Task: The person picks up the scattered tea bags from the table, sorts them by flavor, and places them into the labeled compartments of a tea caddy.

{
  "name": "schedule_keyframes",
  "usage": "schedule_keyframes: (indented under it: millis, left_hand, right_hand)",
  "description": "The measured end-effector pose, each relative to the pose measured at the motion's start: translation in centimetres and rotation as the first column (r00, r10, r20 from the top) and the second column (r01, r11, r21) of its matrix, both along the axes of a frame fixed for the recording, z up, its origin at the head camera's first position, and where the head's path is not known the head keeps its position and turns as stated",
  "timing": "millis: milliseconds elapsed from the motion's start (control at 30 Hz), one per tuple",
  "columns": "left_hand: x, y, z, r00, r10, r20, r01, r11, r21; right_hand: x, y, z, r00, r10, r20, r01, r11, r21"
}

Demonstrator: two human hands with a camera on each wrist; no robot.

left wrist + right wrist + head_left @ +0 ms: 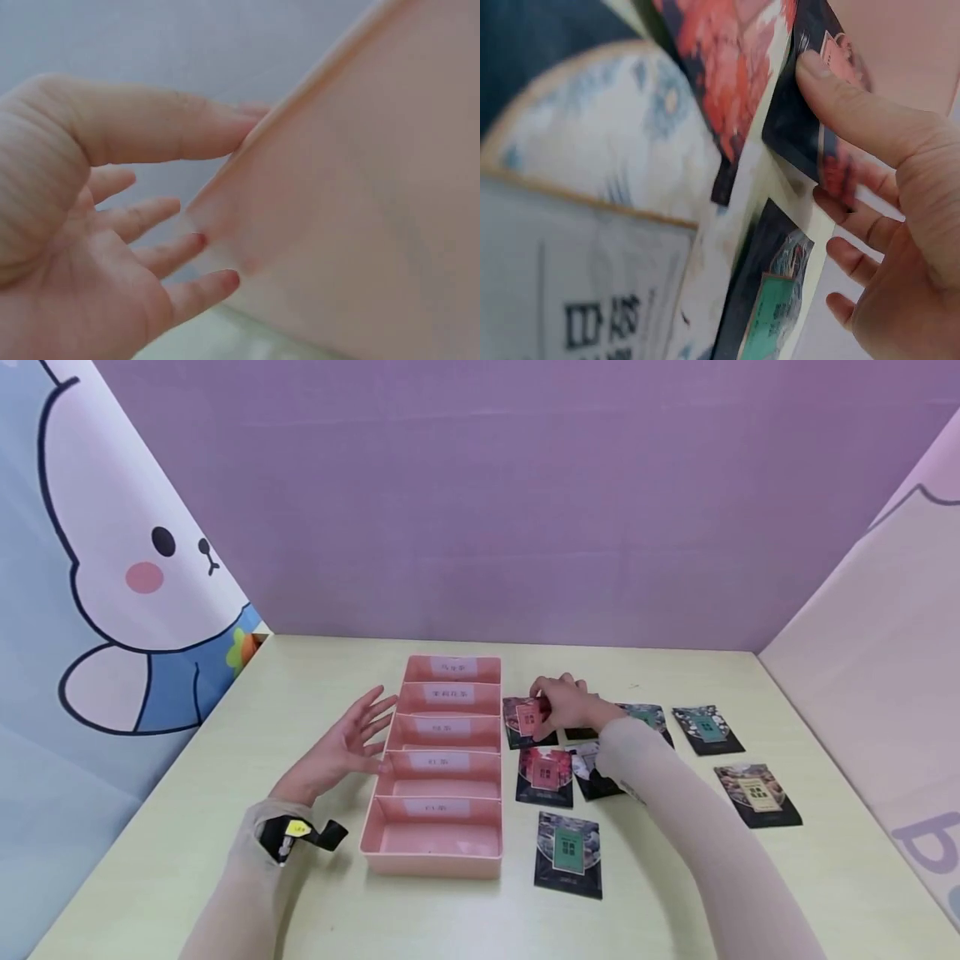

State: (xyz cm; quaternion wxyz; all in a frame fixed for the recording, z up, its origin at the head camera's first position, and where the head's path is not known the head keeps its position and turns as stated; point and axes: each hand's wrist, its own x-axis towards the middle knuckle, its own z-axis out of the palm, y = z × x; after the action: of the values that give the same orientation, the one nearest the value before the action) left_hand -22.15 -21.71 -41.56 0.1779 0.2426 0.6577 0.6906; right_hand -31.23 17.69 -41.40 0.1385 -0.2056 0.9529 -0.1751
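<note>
My right hand (573, 702) pinches a dark tea sachet with a red label (523, 717) at the back of the group, close to the box's right side. In the right wrist view, the thumb lies on the front of that sachet (799, 124) and the index finger is at its edge. A long pink box (431, 865) with several labelled compartments stands in the middle of the table. Beside its left wall, my left hand (343, 747) has its fingers spread, and the left wrist view shows the thumb at the rim of the box (360, 202).
Right of the box lie another red-labelled sachet (545, 775), a green-labelled one (568, 853) and a white-patterned one (588, 768) partly under the right sleeve. Farther right are a teal-labelled sachet (707, 729) and a cream-labelled one (757, 795). A purple cloth (510, 527) hangs behind the table.
</note>
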Motion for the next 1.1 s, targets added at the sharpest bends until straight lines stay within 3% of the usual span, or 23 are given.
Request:
schedule_keyframes:
  millis: [133, 267, 367, 733, 1100]
  left_hand:
    - [0.0, 0.3, -0.6, 0.999, -0.040, -0.008, 0.041, 0.992, 0.120]
    - [-0.1, 0.3, -1.1, 0.997, -0.072, -0.003, 0.071, 0.979, 0.189]
    - [-0.1, 0.3, -1.4, 0.996, -0.085, -0.001, 0.083, 0.974, 0.212]
    - [-0.4, 0.0, -1.8, 0.993, -0.115, 0.011, 0.109, 0.965, 0.238]
    - [-0.4, -0.2, -1.6, 0.993, -0.113, 0.041, 0.101, 0.970, 0.221]
  right_hand:
    - [0.0, 0.1, -0.1, 0.998, -0.007, 0.062, 0.017, 0.986, -0.169]
    - [0.1, 0.3, 0.3, 0.995, 0.001, 0.095, 0.034, 0.932, -0.361]
    - [0.1, 0.6, 0.7, 0.996, -0.025, 0.090, 0.062, 0.896, -0.440]
    - [0.3, 1.6, 1.5, 0.992, -0.059, 0.109, 0.106, 0.865, -0.491]
    - [0.3, 2.1, 4.2, 0.987, -0.100, 0.128, 0.153, 0.836, -0.526]
